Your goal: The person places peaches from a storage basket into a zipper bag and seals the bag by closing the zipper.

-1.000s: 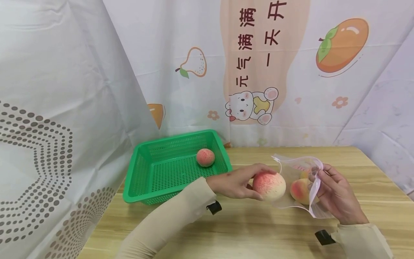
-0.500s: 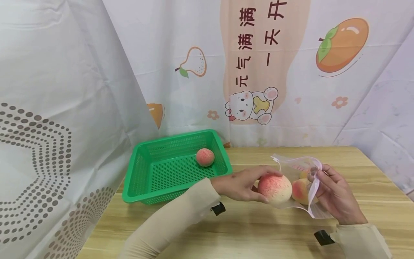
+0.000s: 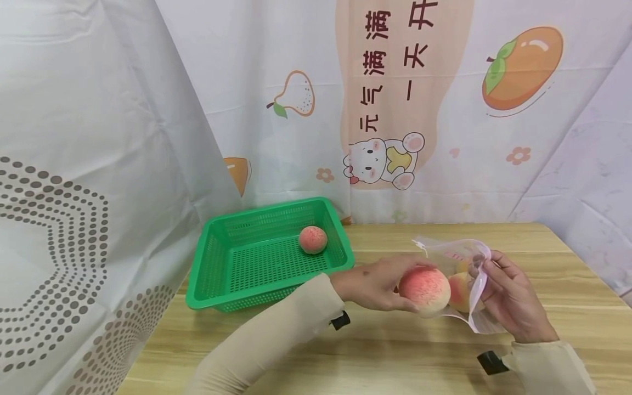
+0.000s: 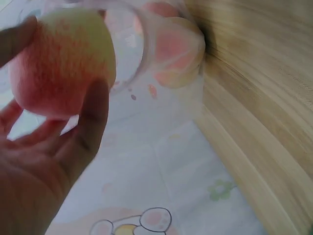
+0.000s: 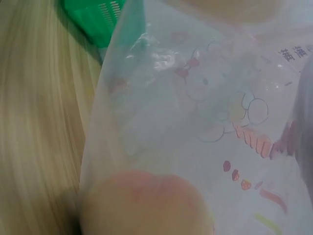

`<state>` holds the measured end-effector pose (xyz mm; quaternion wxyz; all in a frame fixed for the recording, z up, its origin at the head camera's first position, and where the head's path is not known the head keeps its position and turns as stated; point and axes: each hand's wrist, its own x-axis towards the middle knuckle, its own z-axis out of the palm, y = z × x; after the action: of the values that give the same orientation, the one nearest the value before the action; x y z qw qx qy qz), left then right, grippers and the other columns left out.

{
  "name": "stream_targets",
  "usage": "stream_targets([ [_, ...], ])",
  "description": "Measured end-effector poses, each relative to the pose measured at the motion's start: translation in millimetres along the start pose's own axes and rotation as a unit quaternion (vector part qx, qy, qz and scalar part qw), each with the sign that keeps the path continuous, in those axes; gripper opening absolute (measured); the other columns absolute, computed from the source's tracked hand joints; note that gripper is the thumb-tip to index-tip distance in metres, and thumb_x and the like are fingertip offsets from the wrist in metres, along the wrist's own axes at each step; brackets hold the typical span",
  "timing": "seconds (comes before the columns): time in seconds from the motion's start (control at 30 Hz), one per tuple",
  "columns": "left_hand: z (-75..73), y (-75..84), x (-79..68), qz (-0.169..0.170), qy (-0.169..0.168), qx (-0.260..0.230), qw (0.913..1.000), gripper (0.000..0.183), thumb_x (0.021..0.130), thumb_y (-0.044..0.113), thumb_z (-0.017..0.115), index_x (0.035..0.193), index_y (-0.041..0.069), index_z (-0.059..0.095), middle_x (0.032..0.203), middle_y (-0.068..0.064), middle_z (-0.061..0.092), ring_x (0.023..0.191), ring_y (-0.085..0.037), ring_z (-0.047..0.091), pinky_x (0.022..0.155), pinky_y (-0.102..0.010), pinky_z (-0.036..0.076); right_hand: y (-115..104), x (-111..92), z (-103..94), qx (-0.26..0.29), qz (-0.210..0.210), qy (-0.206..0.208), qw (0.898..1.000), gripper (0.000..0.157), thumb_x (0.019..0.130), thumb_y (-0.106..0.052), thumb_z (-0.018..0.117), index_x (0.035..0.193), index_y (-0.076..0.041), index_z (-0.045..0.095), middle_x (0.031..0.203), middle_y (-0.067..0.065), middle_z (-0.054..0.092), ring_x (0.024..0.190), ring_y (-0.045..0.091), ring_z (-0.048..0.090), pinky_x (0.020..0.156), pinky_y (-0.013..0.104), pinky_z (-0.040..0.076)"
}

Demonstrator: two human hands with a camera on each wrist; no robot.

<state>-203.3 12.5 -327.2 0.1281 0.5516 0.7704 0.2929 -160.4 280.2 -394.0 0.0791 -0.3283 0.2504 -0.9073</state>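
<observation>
My left hand (image 3: 374,283) grips a red-and-cream peach (image 3: 425,291), thumb on one side and fingers on the other. This peach overlaps the mouth of a clear zip bag (image 3: 486,323). At the bag's right side, my right hand (image 3: 515,299) pinches its pale pink edge, which stands spread apart. Inside the bag lies another peach (image 3: 459,289), partly covered by the held one. The left wrist view shows the bagged peach (image 4: 178,51) through the film, with a further reddish fruit (image 4: 159,9) behind it. In the right wrist view the bag (image 5: 161,122) fills most of the picture.
A green perforated basket (image 3: 217,300) stands on the wooden table (image 3: 395,356) to the left, with one peach (image 3: 313,240) in its right back corner. Behind the table hangs a printed white curtain (image 3: 296,148); a grey-dotted sheet (image 3: 133,137) hangs on the left.
My left hand has carried its peach rightward, from beside the bag's opening to overlap it and cover part of the bagged peach. The right hand has hardly moved.
</observation>
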Motion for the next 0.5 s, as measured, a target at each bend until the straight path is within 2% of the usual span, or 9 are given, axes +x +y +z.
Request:
stream_targets([
  [0.1,3.5,0.1,1.3,0.003,0.028,0.043,0.9987,0.065,0.092,0.015,0.073,0.146,0.008,0.038,0.139,-0.005,0.045,0.118,-0.005,0.048,0.094,-0.01,0.04,0,0,1.8,0.0,-0.005,0.008,1.0,0.043,0.105,0.007,0.014,0.122,0.013,0.054,0.115,0.017,0.06,0.104,0.027,0.063,0.089,0.033,0.055],
  [0.17,3.7,-0.1,0.4,-0.006,0.05,0.051,0.9975,0.061,0.093,0.015,0.072,0.145,0.009,0.039,0.141,-0.006,0.045,0.121,-0.006,0.05,0.095,-0.01,0.04,1,2,3.2,-0.004,-0.01,0.016,1.0,0.043,0.106,0.007,0.015,0.122,0.013,0.054,0.115,0.017,0.06,0.103,0.027,0.063,0.09,0.032,0.054],
  [0.3,-3.1,-2.3,-7.1,-0.032,0.082,0.02,0.9959,0.057,0.093,0.013,0.072,0.142,0.011,0.044,0.142,-0.004,0.046,0.122,-0.009,0.054,0.087,-0.011,0.046,2,5,4.2,-0.002,-0.027,0.026,0.999,0.042,0.106,0.007,0.016,0.123,0.013,0.054,0.115,0.018,0.061,0.104,0.028,0.063,0.09,0.031,0.054],
  [0.4,-11.6,-5.9,-17.2,-0.047,0.085,-0.008,0.9952,0.057,0.092,0.013,0.073,0.142,0.011,0.045,0.143,-0.002,0.048,0.122,-0.008,0.055,0.084,-0.013,0.048,1,6,4.2,0.0,-0.039,0.029,0.999,0.041,0.106,0.007,0.017,0.122,0.013,0.054,0.114,0.019,0.062,0.103,0.029,0.064,0.09,0.032,0.054],
  [0.5,-19.3,-11.4,-28.0,-0.06,0.077,-0.036,0.9945,0.057,0.094,0.012,0.071,0.143,0.01,0.044,0.144,-0.003,0.048,0.122,-0.009,0.055,0.086,-0.018,0.05,0,6,4.4,0.0,-0.043,0.028,0.999,0.041,0.105,0.007,0.017,0.122,0.014,0.054,0.115,0.02,0.062,0.104,0.03,0.065,0.091,0.033,0.054],
])
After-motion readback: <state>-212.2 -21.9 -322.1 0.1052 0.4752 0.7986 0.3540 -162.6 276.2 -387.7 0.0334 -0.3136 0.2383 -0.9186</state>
